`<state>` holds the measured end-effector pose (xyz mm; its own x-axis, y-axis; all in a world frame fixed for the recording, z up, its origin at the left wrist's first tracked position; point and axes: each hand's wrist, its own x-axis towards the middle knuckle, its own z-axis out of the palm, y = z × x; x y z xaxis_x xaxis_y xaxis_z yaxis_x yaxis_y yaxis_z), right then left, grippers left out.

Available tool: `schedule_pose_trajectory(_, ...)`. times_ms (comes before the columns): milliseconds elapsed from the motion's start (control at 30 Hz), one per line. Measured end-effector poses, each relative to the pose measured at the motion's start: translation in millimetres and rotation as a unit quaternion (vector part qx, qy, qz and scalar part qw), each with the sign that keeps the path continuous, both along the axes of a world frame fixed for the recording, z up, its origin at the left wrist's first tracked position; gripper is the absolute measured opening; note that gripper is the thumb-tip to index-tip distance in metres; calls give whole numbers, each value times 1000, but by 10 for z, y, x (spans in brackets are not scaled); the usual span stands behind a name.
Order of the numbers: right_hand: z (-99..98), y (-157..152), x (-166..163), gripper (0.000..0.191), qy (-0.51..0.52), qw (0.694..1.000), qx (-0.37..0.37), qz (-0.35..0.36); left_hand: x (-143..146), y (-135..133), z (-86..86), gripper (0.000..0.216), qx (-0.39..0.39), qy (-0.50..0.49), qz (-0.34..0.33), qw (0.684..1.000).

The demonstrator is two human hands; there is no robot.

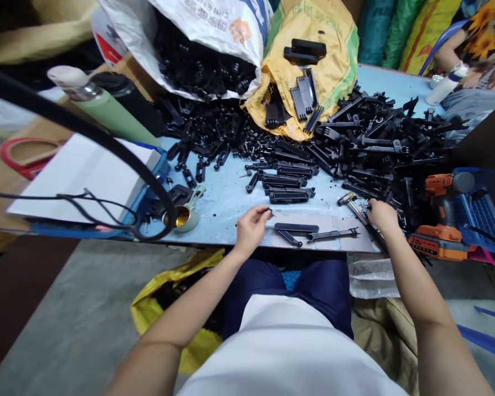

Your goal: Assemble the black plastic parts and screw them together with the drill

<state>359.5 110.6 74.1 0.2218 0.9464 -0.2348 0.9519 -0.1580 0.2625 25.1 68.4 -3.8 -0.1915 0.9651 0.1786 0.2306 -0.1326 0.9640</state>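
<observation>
My left hand (251, 226) hovers at the near edge of the light blue table (226, 201), fingers pinched on a tiny dark part I cannot name. Just to its right lie a flat black plastic bar (296, 227) and a thin black arm piece (333, 235). My right hand (381, 215) rests farther right, closed on the handle end of a small hammer (350, 202) at the edge of a big heap of black plastic parts (375, 140). Stacked black bars (289, 187) lie beyond the two hands.
An orange cordless drill (441, 220) lies right of my right hand beside a blue crate (482, 214). A white sack (206, 49) and yellow sack (313, 71) spill black parts at the back. A green bottle (103, 107), white board (86, 176) and small brass cup (183, 217) stand left. Another person sits far right.
</observation>
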Motion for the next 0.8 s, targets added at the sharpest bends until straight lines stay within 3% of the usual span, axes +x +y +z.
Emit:
schedule_pose_trajectory(100, -86, -32, -38, 31, -2, 1000, 10, 22, 120, -217, -40, 23, 9, 22, -17, 1000)
schedule_pose_trajectory(233, -114, -40, -3, 28, 18, 999, 29, 29, 103, -250, -47, 19, 95, 158, 1, 983)
schedule_pose_trajectory(433, -162, -34, 119, 24, 73, 996, 50, -14, 120, -230, -112, 23, 207, 397, -66, 892)
schedule_pose_trajectory(500, -163, -60, 101, 16, 132, 987, 95, -13, 113, -232, -143, 24, 226, 437, -84, 867)
schedule_pose_trajectory(567, -170, -131, -15, 11, 247, 955, 159, 28, 96, -235, -169, 25, 235, 453, -96, 854)
schedule_pose_trajectory(667, -230, -306, -363, 19, 425, 869, 219, 126, 75, -246, -191, 28, 224, 459, -104, 854)
schedule_pose_trajectory(733, -301, -421, -617, 24, 472, 829, 230, 192, 77, -262, -196, 30, 211, 457, -100, 858)
schedule_pose_trajectory(800, -376, -501, -799, 26, 469, 815, 240, 242, 90, -285, -194, 30, 201, 451, -96, 864)
